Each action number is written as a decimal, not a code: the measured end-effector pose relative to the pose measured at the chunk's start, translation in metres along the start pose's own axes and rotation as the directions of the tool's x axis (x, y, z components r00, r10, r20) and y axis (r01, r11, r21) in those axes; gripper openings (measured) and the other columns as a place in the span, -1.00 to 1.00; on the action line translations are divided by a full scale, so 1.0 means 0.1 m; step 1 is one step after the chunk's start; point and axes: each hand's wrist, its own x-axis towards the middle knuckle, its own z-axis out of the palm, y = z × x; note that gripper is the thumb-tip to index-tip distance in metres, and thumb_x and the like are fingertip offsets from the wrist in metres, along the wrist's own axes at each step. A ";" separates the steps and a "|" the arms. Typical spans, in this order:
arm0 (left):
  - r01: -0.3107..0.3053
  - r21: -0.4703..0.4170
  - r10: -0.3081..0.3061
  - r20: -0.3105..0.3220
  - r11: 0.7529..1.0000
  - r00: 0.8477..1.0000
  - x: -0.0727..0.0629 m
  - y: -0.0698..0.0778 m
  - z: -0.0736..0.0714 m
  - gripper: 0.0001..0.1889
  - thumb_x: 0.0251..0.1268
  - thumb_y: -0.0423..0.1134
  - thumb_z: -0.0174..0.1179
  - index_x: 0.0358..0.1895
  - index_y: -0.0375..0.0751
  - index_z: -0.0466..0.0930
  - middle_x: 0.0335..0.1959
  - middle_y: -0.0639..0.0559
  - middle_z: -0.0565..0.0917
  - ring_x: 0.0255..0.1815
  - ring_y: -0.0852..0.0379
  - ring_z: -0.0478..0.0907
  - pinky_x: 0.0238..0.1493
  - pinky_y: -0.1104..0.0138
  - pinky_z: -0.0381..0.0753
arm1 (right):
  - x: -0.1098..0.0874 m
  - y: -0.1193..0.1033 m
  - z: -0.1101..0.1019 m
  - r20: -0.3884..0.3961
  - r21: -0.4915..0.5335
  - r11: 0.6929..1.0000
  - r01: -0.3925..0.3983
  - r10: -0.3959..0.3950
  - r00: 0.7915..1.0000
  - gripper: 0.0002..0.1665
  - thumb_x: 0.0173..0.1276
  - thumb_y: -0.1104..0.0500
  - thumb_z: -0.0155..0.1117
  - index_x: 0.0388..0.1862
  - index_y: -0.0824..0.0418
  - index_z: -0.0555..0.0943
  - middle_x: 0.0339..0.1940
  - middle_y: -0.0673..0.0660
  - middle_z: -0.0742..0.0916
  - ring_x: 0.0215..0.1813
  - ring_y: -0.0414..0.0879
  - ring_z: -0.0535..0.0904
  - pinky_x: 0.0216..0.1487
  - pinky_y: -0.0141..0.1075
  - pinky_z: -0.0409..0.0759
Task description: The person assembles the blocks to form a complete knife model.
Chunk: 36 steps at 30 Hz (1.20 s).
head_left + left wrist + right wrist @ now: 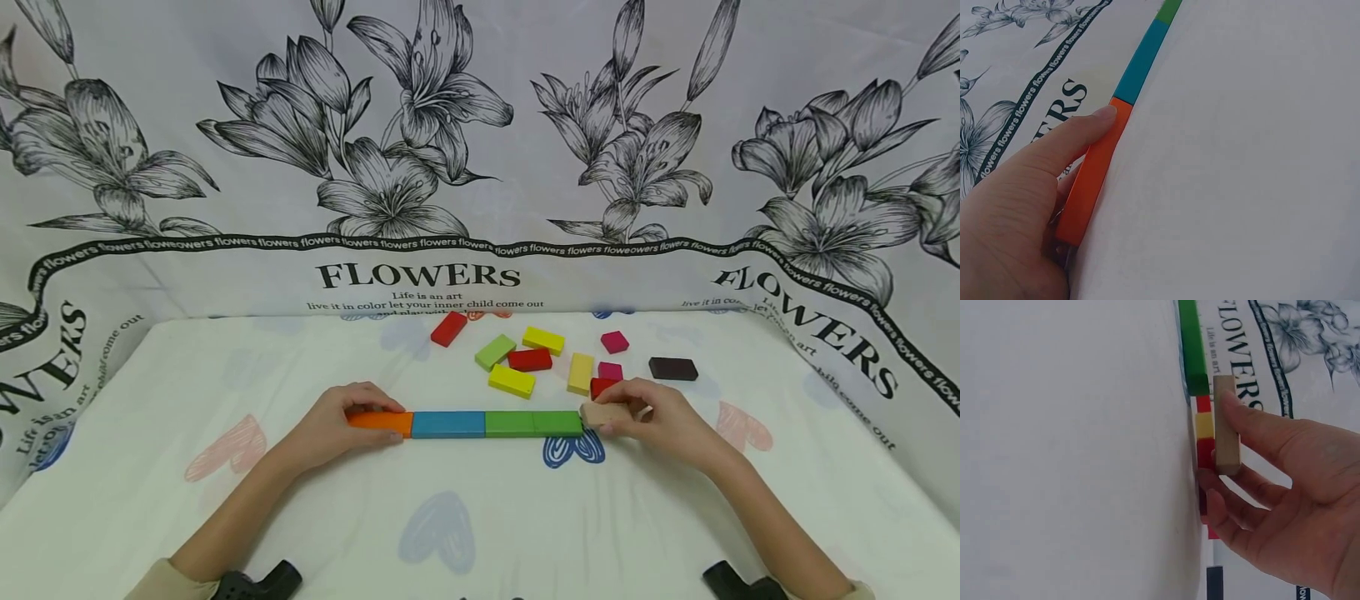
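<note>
A straight row of blocks lies across the cloth: an orange block point(381, 425) on the left, a blue block point(448, 424) beside it, then two green blocks point(534, 423). My left hand point(347, 425) grips the orange block at the row's left end, thumb on the near side and fingers on the far side. In the right wrist view, my right hand point(1285, 469) pinches a plain wooden block point(1227, 434) between thumb and fingers. That block is close to the right end of the green block point(1195, 356), slightly tilted in the head view.
Behind the row lie several loose blocks: a red block point(448, 329), a light green block point(496, 352), a yellow block point(512, 381) and a pink block point(615, 342). A dark brown block point(673, 368) lies farther right. Flower-printed fabric point(420, 279) rises along the back.
</note>
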 end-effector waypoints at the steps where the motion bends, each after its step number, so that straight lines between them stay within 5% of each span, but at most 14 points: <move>1: 0.000 0.001 0.000 0.000 1.000 1.000 0.00 0.00 0.00 -0.75 0.20 -0.19 0.57 -0.05 0.07 0.85 -0.09 0.18 0.77 0.01 0.15 0.58 0.07 0.36 0.56 | 0.00 0.00 0.00 0.000 -0.005 1.000 -0.002 0.002 1.000 -0.50 0.30 0.14 0.59 0.20 0.19 0.70 0.04 0.14 0.73 0.03 -0.01 0.57 -0.09 -0.41 0.62; 36: -0.004 0.006 0.004 0.001 1.000 1.000 0.02 -0.02 0.00 -0.73 0.18 -0.20 0.58 -0.04 0.09 0.84 -0.10 0.19 0.77 0.00 0.16 0.59 0.05 0.35 0.56 | 0.01 0.01 0.09 -0.012 -0.034 0.999 -0.002 0.001 1.000 -0.63 0.30 0.16 0.60 0.07 0.13 0.75 -0.09 0.06 0.70 -0.08 -0.01 0.50 -0.18 -0.40 0.52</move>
